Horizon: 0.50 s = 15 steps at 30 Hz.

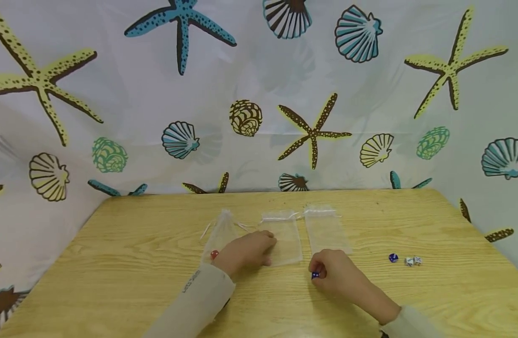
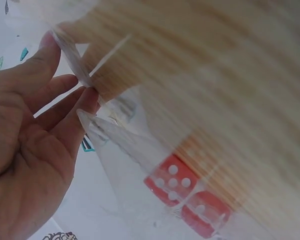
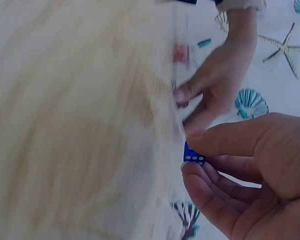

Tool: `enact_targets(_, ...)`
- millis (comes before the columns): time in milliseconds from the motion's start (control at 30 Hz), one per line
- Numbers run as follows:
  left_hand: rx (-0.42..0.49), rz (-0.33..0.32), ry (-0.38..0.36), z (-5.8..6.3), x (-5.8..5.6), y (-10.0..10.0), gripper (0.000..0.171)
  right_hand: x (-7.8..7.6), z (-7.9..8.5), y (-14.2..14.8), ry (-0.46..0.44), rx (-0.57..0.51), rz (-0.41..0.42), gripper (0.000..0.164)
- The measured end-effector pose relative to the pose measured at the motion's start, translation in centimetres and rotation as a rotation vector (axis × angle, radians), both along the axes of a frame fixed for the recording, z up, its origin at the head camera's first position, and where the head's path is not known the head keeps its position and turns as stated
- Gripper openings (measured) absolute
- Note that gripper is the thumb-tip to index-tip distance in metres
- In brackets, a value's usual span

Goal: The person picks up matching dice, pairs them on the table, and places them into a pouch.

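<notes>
My right hand [image 1: 332, 272] pinches a blue die [image 3: 194, 155] with white dots between thumb and fingertips, just in front of the right sheer white drawstring bag [image 1: 326, 230]. My left hand [image 1: 248, 251] rests over the left side of the middle sheer bag [image 1: 286, 239]; in the left wrist view its thumb and fingertips touch the thin fabric, standing apart from each other. To its left lies a third sheer bag [image 1: 223, 234], drawn together at the top. Inside that one are red dice [image 2: 172, 180], partly hidden by my left forearm in the head view.
Another blue die [image 1: 393, 257] lies on the wooden table [image 1: 115, 281], right of the bags. Beside it sit two white dice [image 1: 409, 261]. A white cloth [image 1: 250, 70] printed with shells and starfish hangs behind the table and along its sides.
</notes>
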State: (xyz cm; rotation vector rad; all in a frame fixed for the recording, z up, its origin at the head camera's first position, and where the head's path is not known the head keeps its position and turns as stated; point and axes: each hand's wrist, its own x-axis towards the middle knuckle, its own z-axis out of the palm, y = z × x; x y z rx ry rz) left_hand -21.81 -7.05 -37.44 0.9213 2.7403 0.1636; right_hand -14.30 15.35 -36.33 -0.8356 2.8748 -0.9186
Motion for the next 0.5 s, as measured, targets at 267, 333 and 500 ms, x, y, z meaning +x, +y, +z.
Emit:
enact_targets(267,0.038,-0.033,0.026,0.0,-0.1,-0.3,0.02,0.9,-0.2,-3.2,-0.053,-0.013,0.135,0.013)
enact_targets(333,0.042,-0.04,0.028,0.0,-0.1,-0.3,0.019,1.0,-0.3,-3.7,-0.071,-0.002,0.154,0.013)
enact_targets(500,0.033,-0.042,0.038,0.0,-0.2,-0.1,0.02,1.2,-0.6,-4.3,-0.117,0.025,0.19,0.013)
